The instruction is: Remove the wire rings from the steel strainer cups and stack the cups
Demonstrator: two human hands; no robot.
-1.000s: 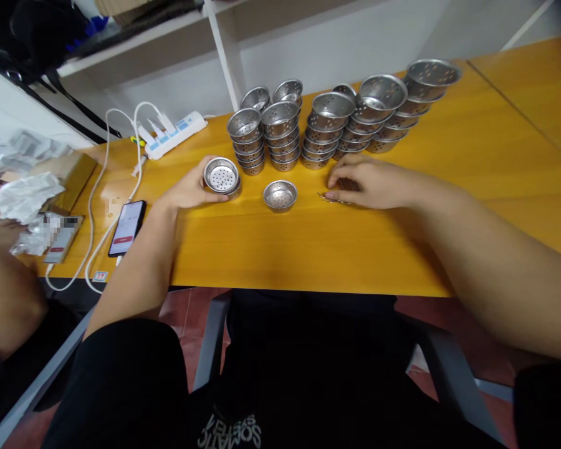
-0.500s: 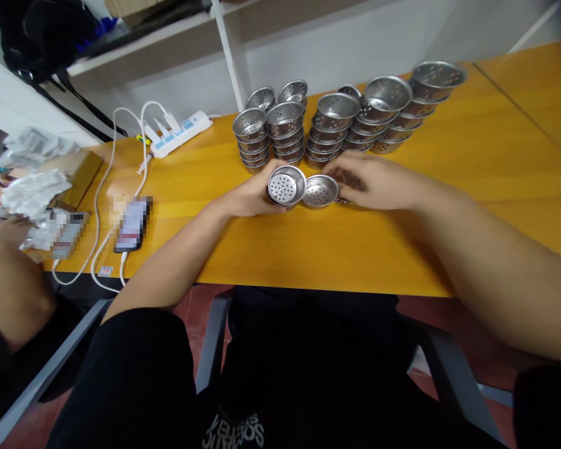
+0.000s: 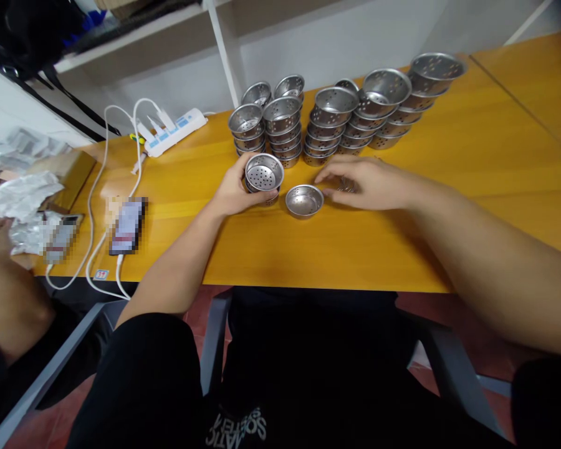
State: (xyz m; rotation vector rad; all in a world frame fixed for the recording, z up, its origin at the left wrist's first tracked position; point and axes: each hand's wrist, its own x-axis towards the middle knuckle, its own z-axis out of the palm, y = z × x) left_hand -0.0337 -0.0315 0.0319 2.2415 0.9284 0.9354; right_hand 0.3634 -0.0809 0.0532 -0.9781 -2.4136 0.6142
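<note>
My left hand point(image 3: 231, 194) is wrapped round a short stack of perforated metal cups point(image 3: 263, 175) standing on the yellow table point(image 3: 449, 206). A single shallow metal cup point(image 3: 303, 201) sits just right of it, untouched. My right hand point(image 3: 367, 183) rests palm down on the table beside that cup, fingers curled over a small metal piece point(image 3: 345, 185) that is mostly hidden. Behind both hands stand several stacks of the same metal cups point(image 3: 330, 121).
A white power strip point(image 3: 171, 132) with cables lies at the back left, a phone point(image 3: 126, 225) nearer the front edge. Another person's arm point(image 3: 2, 293) and crumpled paper point(image 3: 25, 190) are at far left. A white shelf post point(image 3: 224, 50) rises behind the stacks.
My left hand carried its cups from the left toward the single cup, then drew slightly back left and set them upright. The right hand stayed near the small piece.
</note>
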